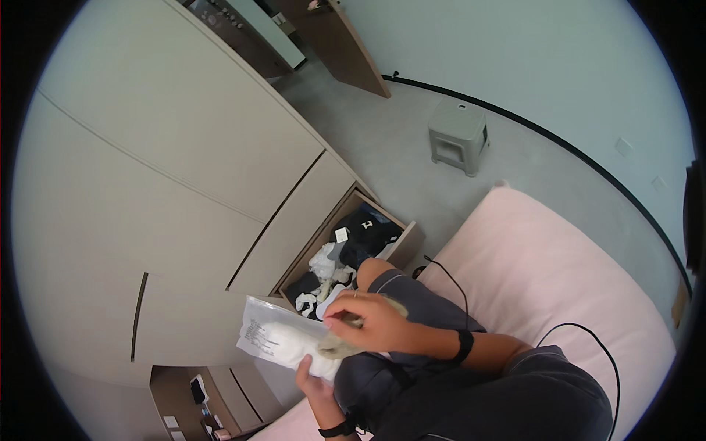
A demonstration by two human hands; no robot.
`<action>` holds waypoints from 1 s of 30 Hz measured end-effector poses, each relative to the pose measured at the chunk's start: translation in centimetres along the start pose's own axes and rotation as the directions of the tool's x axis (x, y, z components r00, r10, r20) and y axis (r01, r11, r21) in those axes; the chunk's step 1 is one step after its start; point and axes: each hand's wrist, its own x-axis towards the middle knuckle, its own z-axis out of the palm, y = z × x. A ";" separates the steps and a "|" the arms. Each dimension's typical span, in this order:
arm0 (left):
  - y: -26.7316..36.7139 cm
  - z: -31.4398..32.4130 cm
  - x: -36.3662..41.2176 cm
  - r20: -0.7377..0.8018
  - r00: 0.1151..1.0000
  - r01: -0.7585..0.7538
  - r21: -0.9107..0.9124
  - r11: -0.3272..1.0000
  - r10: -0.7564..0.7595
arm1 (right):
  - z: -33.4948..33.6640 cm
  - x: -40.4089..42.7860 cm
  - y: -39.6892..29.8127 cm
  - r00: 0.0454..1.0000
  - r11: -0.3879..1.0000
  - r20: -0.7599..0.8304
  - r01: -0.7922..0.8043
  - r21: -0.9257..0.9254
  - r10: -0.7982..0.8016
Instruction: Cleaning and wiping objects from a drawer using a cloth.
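My left hand (313, 379) grips a clear plastic bag (255, 331) over my lap. The bag bears printed writing and has something white and soft inside. My right hand (375, 322) is just above the bag's near end, fingers curled on an olive-beige cloth item (337, 347), perhaps a sock. Part of that cloth hangs beside the bag and part shows behind the knuckles. Whether it lies inside or outside the bag cannot be made out. Beyond my hands a pulled-out drawer (409, 242) holds dark clothing (369, 229), a white crumpled bag (322, 262) and several small light and dark fabric pieces.
Tall beige wardrobe doors (165, 165) rise on the left. A pink-covered bed (551, 264) is under and beside me, with a black cable (606, 353) across it. A grey plastic stool (458, 135) stands on the floor near an opened brown door (353, 49).
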 end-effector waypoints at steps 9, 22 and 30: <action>-1.5 4.5 -0.1 0.157 0.987 -0.010 -0.027 1.000 0.015 | 5.6 -3.0 3.8 0.933 0.836 0.240 0.349 -0.423 -0.268; -2.0 2.8 -0.3 0.059 0.998 -0.017 -0.034 0.999 0.019 | 6.7 -4.7 6.0 0.952 0.846 0.277 0.250 -0.471 -0.127; -1.2 1.3 -2.3 0.302 0.842 -0.532 0.603 0.594 0.448 | 9.1 -6.7 6.5 0.930 0.806 0.332 0.315 -0.501 -0.157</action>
